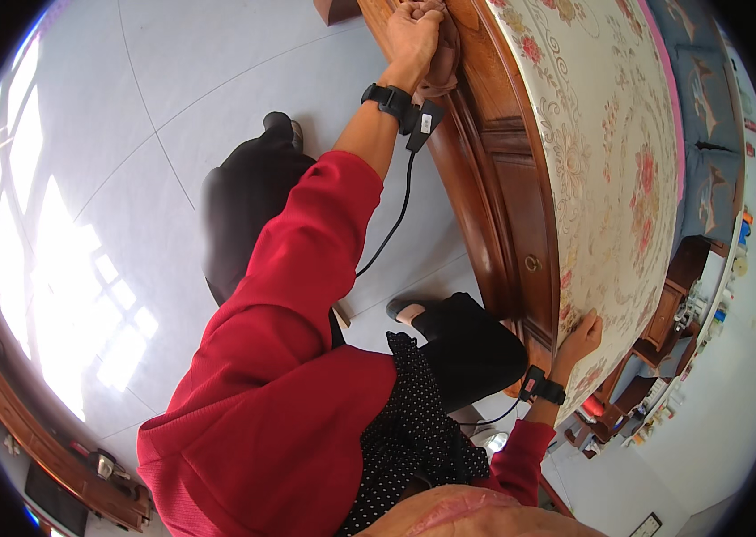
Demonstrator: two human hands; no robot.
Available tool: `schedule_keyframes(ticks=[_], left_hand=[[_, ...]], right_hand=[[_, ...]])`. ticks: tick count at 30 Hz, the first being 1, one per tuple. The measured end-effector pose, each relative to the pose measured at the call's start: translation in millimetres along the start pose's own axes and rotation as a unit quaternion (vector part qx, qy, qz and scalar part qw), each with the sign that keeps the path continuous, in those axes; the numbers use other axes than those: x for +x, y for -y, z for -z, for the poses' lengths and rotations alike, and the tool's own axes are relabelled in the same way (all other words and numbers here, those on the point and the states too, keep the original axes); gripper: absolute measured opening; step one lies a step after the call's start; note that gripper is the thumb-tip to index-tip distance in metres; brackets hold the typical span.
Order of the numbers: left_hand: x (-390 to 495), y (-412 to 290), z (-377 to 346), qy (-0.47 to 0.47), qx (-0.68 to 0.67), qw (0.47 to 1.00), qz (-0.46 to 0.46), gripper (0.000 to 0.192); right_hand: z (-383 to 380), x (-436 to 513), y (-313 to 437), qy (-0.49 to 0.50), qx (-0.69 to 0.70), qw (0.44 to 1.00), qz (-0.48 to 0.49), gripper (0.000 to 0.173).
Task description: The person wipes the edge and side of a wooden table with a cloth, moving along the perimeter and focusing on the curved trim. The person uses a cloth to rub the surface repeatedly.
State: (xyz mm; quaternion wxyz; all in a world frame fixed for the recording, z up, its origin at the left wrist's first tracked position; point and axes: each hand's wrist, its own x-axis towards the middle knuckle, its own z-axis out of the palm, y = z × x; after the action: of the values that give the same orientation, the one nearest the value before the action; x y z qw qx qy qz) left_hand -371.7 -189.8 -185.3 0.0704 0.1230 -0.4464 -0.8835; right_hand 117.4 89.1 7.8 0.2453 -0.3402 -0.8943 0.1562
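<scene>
At the top of the view, my left hand [416, 32] is closed on a brownish-pink cloth [444, 64]. It presses the cloth against the carved wooden side of a table [495, 87]. My right hand [581, 335] rests with curled fingers on the floral tablecloth [609, 194], near the table's edge. I see nothing in it, though the inside of the fist is hidden. Below the tabletop is a drawer [525, 235] with a brass ring pull [533, 263]. Each wrist wears a black strap with a small cabled device.
My legs in black trousers [250, 194] are bent beside the table, on a pale tiled floor [170, 74]. A black cable [395, 231] hangs from my left wrist. Past the table stand a grey-blue cushioned sofa [707, 154] and wooden furniture [661, 312] with small items.
</scene>
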Motion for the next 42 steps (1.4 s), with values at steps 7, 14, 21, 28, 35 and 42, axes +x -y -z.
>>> schedule_keyframes(ticks=[7,14,21,28,35,42], left_hand=[[-16,-5,-2,0.040,0.144,0.986,-0.074,0.006],[-18,-33,-8,0.018,0.216,0.976,-0.032,0.010],[-23,-22,-6,0.001,0.223,0.965,-0.141,0.011],[-16,-19,-2,0.022,0.147,0.976,-0.158,0.009],[-16,-9,0,-0.004,0.219,0.973,-0.069,0.009],[-15,-9,0,-0.006,0.203,0.972,-0.118,0.006]], right_hand=[[1,-1,1,0.006,0.021,1.000,-0.010,0.042],[0,0,0,-0.004,-0.006,1.000,-0.005,0.042],[0,1,1,-0.002,-0.031,0.999,0.010,0.041],[1,-1,4,0.002,-0.023,1.000,0.003,0.040],[1,1,1,-0.002,-0.045,0.999,0.020,0.040],[1,0,2,0.001,-0.032,0.999,0.011,0.040]])
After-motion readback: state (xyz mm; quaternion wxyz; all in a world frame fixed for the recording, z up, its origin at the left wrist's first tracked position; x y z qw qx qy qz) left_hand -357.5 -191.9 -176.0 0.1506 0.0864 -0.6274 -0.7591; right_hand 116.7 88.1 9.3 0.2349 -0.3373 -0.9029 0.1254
